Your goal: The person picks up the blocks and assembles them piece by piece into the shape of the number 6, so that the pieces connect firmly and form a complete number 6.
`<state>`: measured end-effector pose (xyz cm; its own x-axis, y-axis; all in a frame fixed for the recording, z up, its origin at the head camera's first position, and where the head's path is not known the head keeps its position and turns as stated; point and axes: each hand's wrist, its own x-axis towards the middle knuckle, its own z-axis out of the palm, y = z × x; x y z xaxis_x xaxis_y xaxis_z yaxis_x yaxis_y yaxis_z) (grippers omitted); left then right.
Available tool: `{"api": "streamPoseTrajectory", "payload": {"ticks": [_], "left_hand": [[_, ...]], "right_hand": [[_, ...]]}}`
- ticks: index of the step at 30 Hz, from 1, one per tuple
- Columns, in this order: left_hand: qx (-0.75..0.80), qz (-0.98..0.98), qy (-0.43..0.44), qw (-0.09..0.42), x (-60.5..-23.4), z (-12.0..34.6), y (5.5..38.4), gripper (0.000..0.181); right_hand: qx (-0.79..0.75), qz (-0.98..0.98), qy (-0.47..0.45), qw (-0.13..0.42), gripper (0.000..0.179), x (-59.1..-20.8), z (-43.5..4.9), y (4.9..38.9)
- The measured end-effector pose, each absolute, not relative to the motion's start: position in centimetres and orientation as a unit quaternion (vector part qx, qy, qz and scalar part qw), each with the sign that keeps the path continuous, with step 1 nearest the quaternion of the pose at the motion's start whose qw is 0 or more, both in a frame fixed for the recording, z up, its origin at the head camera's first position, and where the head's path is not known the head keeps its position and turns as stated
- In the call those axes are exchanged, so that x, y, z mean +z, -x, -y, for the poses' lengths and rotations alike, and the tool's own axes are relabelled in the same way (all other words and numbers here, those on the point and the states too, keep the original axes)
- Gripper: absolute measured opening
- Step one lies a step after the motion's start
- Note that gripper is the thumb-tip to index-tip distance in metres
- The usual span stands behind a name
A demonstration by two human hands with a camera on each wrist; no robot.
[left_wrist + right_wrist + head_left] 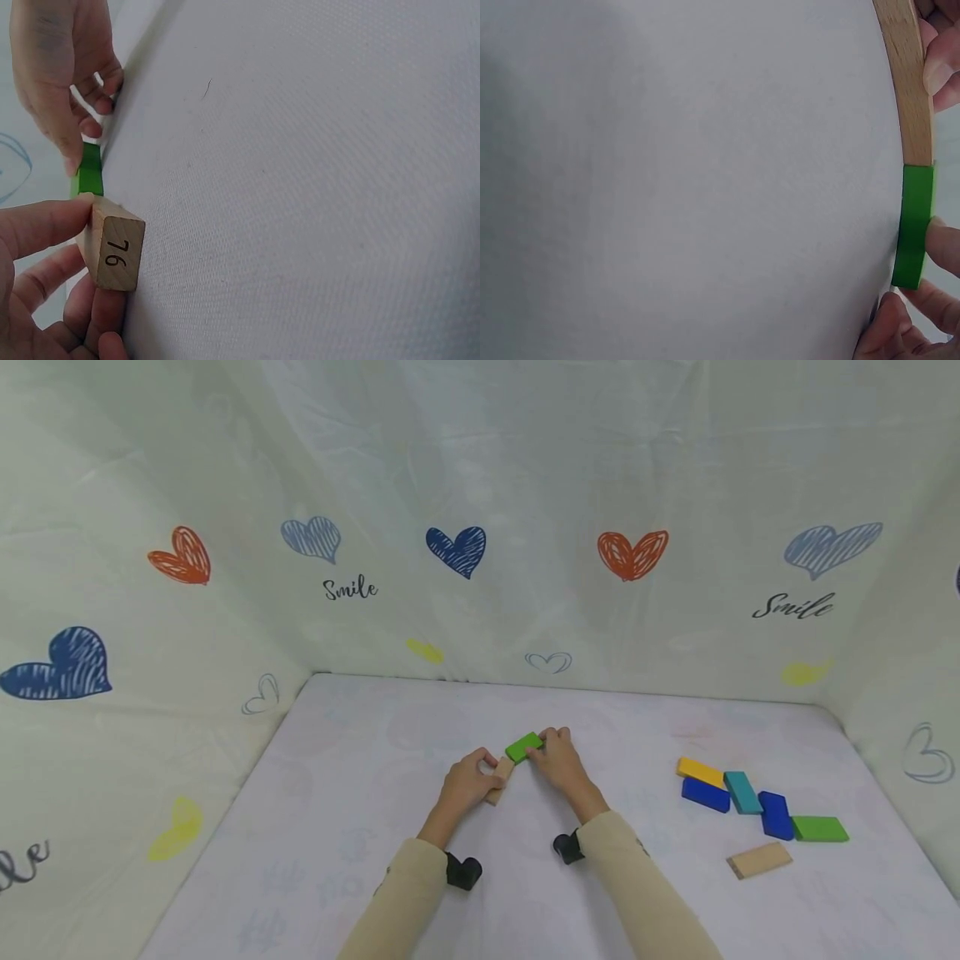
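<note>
My left hand [467, 783] pinches a plain wooden block [500, 780] between thumb and fingers on the white tabletop. Its end, marked 76, faces the camera in the left wrist view, where the block [120, 253] lies with a green block [90, 171] at its far end. My right hand [558, 760] holds that green block [523, 747], thumb on the near side and fingers at the far end. In the right wrist view the green block [913, 225] meets the wooden block [909, 90] end to end, at a slight angle.
Off to the right lie a yellow block [701, 772], a blue block [706, 795], a teal block [742, 792], a second blue block [776, 815] and another green block [821, 829], placed close together. A separate wooden block [759, 861] lies nearer. A printed cloth wall [525, 610] stands behind the table.
</note>
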<state>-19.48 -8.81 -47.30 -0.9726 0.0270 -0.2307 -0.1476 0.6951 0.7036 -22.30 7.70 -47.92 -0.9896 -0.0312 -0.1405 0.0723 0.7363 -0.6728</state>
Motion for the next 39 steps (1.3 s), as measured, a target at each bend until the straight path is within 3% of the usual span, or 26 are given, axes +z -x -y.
{"api": "streamPoseTrajectory", "payload": {"ticks": [33,39], "left_hand": [[0.387,-0.915,0.029,0.115,-47.13,8.89,19.42,0.024],[0.391,-0.913,0.026,0.114,-47.31,8.83,19.46,0.024]], "right_hand": [[-0.355,-0.932,-0.015,0.070,0.039,-47.88,-7.42,22.33],[-0.411,-0.909,-0.022,0.062,0.043,-48.01,-8.27,21.93]]}}
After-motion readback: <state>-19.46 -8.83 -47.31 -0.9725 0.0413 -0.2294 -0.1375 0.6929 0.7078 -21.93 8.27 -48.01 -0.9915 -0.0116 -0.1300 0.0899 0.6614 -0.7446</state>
